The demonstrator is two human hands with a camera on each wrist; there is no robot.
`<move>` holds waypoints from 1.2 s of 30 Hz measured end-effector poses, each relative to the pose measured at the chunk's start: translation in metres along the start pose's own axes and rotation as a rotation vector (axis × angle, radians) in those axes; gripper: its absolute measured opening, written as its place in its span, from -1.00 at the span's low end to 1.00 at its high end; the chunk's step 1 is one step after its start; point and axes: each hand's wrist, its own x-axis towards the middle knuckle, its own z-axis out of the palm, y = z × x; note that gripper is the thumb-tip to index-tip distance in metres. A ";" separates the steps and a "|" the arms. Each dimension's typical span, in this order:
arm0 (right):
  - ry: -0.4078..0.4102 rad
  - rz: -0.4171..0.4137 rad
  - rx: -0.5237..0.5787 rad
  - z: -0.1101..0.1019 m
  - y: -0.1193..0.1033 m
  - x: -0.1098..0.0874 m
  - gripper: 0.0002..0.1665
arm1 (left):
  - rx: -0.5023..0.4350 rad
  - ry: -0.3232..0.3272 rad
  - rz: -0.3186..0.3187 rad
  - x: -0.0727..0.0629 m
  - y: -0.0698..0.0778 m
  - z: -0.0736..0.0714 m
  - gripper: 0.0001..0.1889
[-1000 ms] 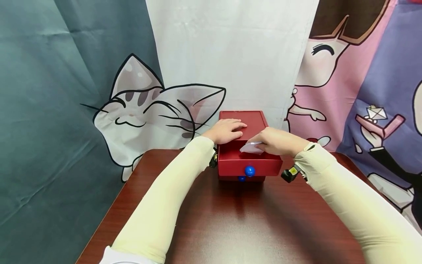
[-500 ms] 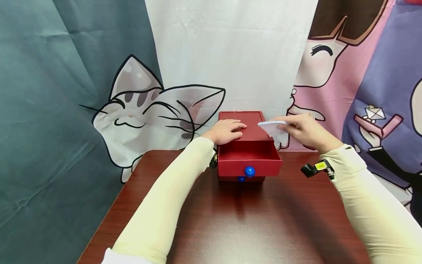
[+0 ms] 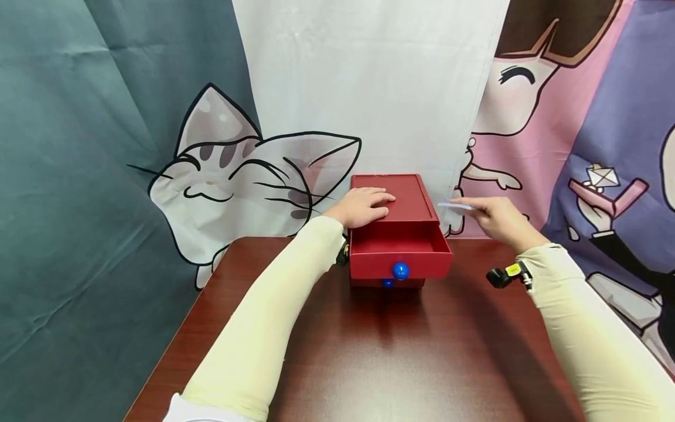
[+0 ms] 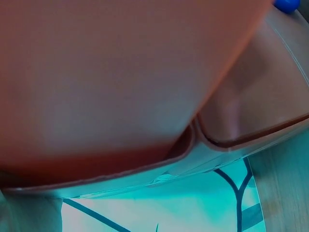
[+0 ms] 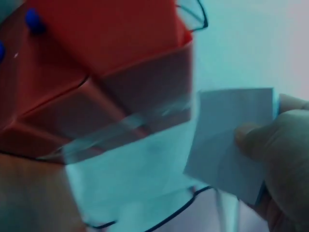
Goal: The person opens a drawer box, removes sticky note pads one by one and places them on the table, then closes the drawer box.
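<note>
A small red drawer cabinet [image 3: 398, 196] stands on the table. Its upper drawer [image 3: 369, 265] is pulled out and has a blue knob [image 3: 401, 271]. Flat on the cabinet's top, near its left edge, rests my left hand [image 3: 361, 207], fingers extended. To the right of the cabinet, my right hand [image 3: 498, 220] pinches a thin, pale rectangular paper pad [image 3: 454, 205], raised above the table and apart from the drawer. The right wrist view shows my thumb pressed on the pad's face [image 5: 222, 140]. Close red-brown cabinet walls [image 4: 116, 96] fill most of the left wrist view; my left hand is not visible there.
The dark wooden table [image 3: 369, 363] extends in front of the cabinet. Behind it hangs a cloth backdrop [image 3: 369, 76] with cartoon figures, close to the cabinet's back. A lower blue knob [image 3: 387, 283] shows under the open drawer.
My right hand has lifted the paper pad out of the upper drawer and moved right, beside the cabinet. The pad has turned nearly edge-on in the head view. My left hand has stayed put.
</note>
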 end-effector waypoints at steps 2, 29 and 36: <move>-0.059 0.050 -0.005 0.009 0.009 -0.010 -0.49 | -0.001 0.001 0.001 0.001 0.000 0.000 -0.47; -0.309 0.125 -0.062 0.141 0.008 -0.114 -0.60 | 0.005 0.010 -0.014 0.000 0.000 0.005 -0.49; -0.373 0.203 0.013 0.144 0.003 -0.119 -0.46 | -0.003 0.019 -0.008 0.001 -0.001 0.003 -0.49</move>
